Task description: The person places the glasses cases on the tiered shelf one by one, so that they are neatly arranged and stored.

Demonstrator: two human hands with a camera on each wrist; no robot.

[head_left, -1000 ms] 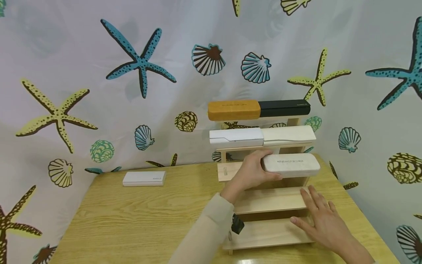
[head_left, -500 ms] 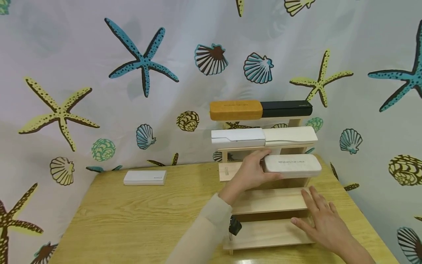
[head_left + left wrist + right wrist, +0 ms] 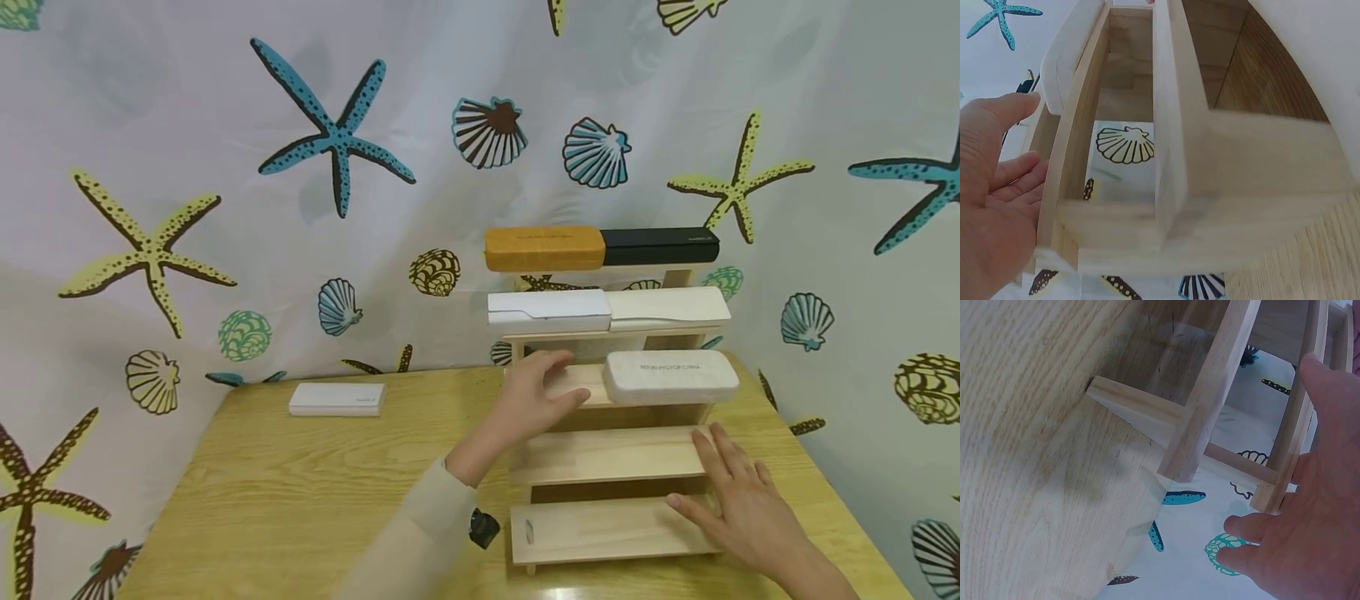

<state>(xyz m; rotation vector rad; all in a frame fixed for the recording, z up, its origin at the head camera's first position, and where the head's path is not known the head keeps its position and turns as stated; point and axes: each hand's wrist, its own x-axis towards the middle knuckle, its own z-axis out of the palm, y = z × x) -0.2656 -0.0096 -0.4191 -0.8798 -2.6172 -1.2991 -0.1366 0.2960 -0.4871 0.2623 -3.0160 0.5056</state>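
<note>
A rounded white glasses case (image 3: 670, 377) with printed lettering lies on the right part of the middle tier of a stepped wooden rack (image 3: 615, 454). My left hand (image 3: 528, 404) is just left of that case, thumb and fingers spread, with nothing between them. In the left wrist view the same hand (image 3: 997, 187) is beside the rack, its thumb close to the case's end. At the rack's right end, my right hand (image 3: 742, 508) rests with fingers extended against the lower tiers. The right wrist view has this hand (image 3: 1316, 481) along the rack's side.
On the top tier sit an orange case (image 3: 545, 249) and a black case (image 3: 660, 247). Below them are a white case (image 3: 549, 311) and a cream case (image 3: 667, 308). Another slim white case (image 3: 337, 399) lies on the wooden table (image 3: 300, 492) at the back left. A patterned curtain hangs behind.
My left hand has let go of the rounded white case and drawn back to the left. The case stays on the middle tier. My right hand remains against the rack.
</note>
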